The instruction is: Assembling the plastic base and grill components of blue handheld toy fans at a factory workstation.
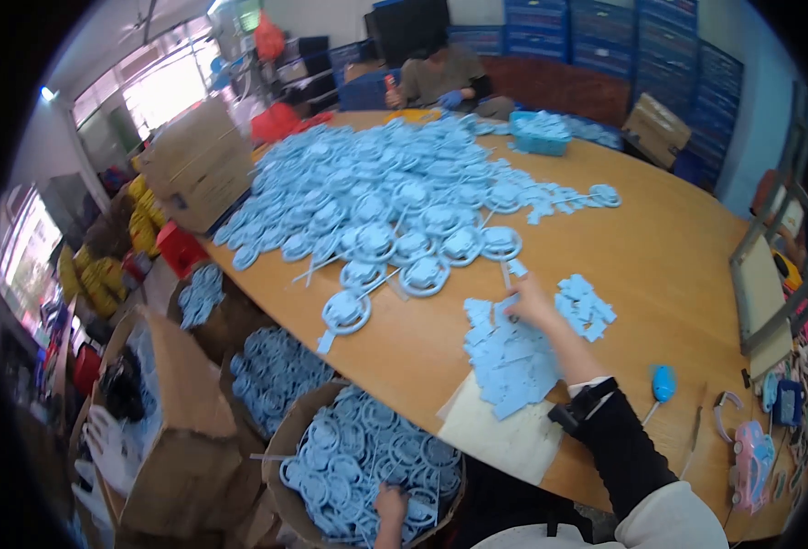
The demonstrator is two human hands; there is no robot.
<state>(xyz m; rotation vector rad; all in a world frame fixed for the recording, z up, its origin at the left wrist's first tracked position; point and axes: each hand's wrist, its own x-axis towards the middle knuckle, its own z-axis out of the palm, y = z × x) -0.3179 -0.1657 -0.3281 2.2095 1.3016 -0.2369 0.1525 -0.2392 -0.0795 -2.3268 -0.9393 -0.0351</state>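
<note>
My right hand (529, 303) reaches out over the wooden table (669, 247), fingertips pinched on a small flat blue piece at the top of a heap of small blue pieces (512, 361). This heap lies partly on a white sheet (500, 441). A second small cluster of blue pieces (585, 307) sits just right of the hand. Beyond it spreads a big pile of light blue ring-shaped frames (395, 197). My left hand (390, 503) is down beside the table in a round cardboard bin (285, 439), closed on a blue ring frame (367, 457) among several others.
A blue-handled tool (663, 384) lies right of my forearm, with pink toy parts (751, 462) at the table's right end. A blue basket (539, 135) stands far back near another seated person (440, 78). Cardboard boxes (171, 439) crowd the floor on the left.
</note>
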